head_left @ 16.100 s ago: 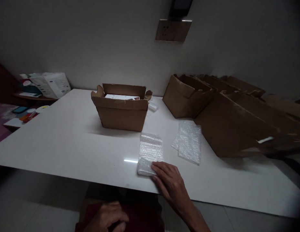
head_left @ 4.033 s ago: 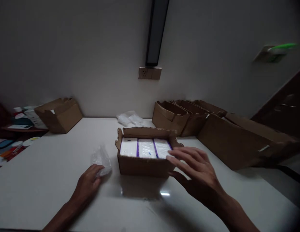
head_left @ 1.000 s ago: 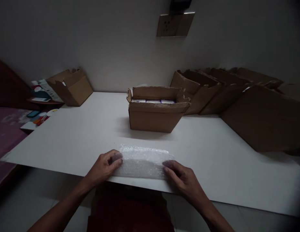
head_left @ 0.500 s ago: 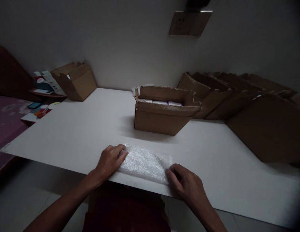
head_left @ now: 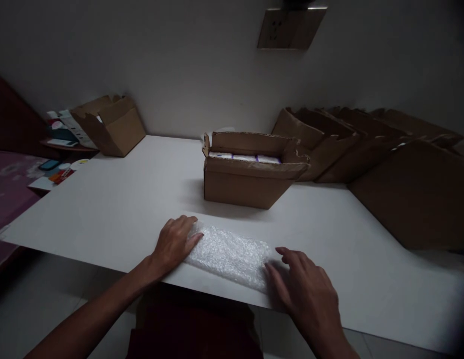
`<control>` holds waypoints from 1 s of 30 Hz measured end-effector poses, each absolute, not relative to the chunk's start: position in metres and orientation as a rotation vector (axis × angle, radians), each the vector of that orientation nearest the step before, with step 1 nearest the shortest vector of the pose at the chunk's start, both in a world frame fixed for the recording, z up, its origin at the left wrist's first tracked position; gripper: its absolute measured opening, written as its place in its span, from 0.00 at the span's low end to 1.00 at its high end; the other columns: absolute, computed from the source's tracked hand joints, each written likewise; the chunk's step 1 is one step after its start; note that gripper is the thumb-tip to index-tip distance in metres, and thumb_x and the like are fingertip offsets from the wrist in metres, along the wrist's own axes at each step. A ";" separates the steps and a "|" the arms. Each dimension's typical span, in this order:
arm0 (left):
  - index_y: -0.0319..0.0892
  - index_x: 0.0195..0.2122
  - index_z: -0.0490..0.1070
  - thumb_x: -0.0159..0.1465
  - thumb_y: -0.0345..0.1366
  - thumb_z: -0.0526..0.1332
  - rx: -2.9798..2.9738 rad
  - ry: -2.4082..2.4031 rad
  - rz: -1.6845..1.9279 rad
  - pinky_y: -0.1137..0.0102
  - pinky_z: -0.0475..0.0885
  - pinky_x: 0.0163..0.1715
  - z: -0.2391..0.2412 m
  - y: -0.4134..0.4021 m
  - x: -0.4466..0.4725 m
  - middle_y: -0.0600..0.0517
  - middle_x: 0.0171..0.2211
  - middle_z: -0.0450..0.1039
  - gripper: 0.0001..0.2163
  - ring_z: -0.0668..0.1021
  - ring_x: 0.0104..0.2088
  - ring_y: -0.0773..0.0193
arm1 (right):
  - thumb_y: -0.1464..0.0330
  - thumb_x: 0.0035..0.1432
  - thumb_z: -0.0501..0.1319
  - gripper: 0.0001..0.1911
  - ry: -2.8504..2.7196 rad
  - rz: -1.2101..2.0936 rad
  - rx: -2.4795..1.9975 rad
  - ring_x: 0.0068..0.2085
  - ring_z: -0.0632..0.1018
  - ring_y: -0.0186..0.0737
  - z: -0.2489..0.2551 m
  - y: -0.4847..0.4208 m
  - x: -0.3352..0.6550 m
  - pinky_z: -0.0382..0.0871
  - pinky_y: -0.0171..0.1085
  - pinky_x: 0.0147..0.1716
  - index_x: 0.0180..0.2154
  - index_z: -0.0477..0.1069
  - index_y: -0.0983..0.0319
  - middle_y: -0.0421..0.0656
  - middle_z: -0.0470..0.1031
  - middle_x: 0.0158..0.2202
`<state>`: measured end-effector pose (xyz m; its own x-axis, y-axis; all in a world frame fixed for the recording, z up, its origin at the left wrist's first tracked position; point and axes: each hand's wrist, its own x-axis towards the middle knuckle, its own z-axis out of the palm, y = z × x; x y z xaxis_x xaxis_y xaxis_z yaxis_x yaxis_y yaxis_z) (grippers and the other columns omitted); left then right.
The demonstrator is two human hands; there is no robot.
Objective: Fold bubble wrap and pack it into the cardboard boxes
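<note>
A sheet of bubble wrap (head_left: 230, 255) lies flat on the white table (head_left: 104, 199) near its front edge. My left hand (head_left: 174, 241) rests on the sheet's left end, fingers stretched out flat. My right hand (head_left: 308, 290) lies on the sheet's right end, fingers spread and flat. Behind the sheet stands an open cardboard box (head_left: 250, 172) with white packets edged in purple inside it.
Another open cardboard box (head_left: 110, 124) sits at the table's far left corner. Several empty cardboard boxes (head_left: 366, 149) lean in a row along the right side. A low shelf with small items (head_left: 56, 149) stands left of the table. A wall socket (head_left: 289, 27) is above.
Both hands have gone from pinching the ends of the bubble wrap to lying flat on it. The sheet now lies spread on the table, slightly further right.
</note>
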<state>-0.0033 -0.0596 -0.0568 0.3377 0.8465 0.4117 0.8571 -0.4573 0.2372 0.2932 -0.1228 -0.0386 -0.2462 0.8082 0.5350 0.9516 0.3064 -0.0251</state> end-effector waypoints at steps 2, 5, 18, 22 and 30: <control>0.39 0.52 0.67 0.70 0.38 0.57 -2.505 -1.526 -0.900 0.64 0.70 0.37 -0.051 -0.064 -0.002 0.46 0.39 0.75 0.12 0.76 0.37 0.58 | 0.65 0.68 0.54 0.12 -2.113 -0.395 -1.445 0.37 0.77 0.44 -0.033 -0.120 0.281 0.65 0.39 0.36 0.49 0.69 0.64 0.49 0.77 0.40; 0.41 0.46 0.71 0.71 0.34 0.54 -2.573 -1.412 -0.825 0.64 0.68 0.37 -0.050 -0.067 0.003 0.48 0.35 0.73 0.08 0.74 0.35 0.59 | 0.69 0.68 0.54 0.09 -2.189 -0.231 -1.334 0.35 0.75 0.42 -0.039 -0.114 0.263 0.64 0.39 0.36 0.44 0.71 0.63 0.47 0.77 0.37; 0.41 0.38 0.72 0.63 0.40 0.62 -2.486 -1.947 -0.581 0.59 0.68 0.42 -0.055 -0.067 -0.022 0.46 0.38 0.72 0.08 0.73 0.41 0.51 | 0.54 0.67 0.53 0.22 -2.139 -0.265 -1.699 0.47 0.76 0.54 -0.070 -0.100 0.305 0.68 0.49 0.42 0.50 0.71 0.64 0.55 0.76 0.52; 0.42 0.30 0.67 0.60 0.30 0.58 -2.563 -2.026 -0.657 0.62 0.67 0.40 -0.057 -0.072 -0.007 0.50 0.34 0.72 0.03 0.73 0.38 0.57 | 0.60 0.67 0.52 0.14 -2.128 -0.072 -1.560 0.49 0.77 0.53 -0.072 -0.098 0.294 0.69 0.49 0.45 0.39 0.72 0.61 0.52 0.78 0.51; 0.43 0.33 0.68 0.60 0.35 0.58 -2.729 -2.300 -1.558 0.73 0.67 0.26 -0.034 -0.083 0.000 0.57 0.24 0.68 0.02 0.73 0.26 0.67 | 0.58 0.64 0.56 0.11 -1.972 0.553 -1.448 0.27 0.78 0.39 -0.032 -0.096 0.312 0.71 0.34 0.26 0.35 0.70 0.58 0.40 0.78 0.29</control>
<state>0.0005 -0.0825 -0.0344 0.1197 0.9895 0.0811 0.4422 -0.1263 0.8880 0.3117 -0.0959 -0.0321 -0.2037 0.9503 0.2355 0.6895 0.3100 -0.6546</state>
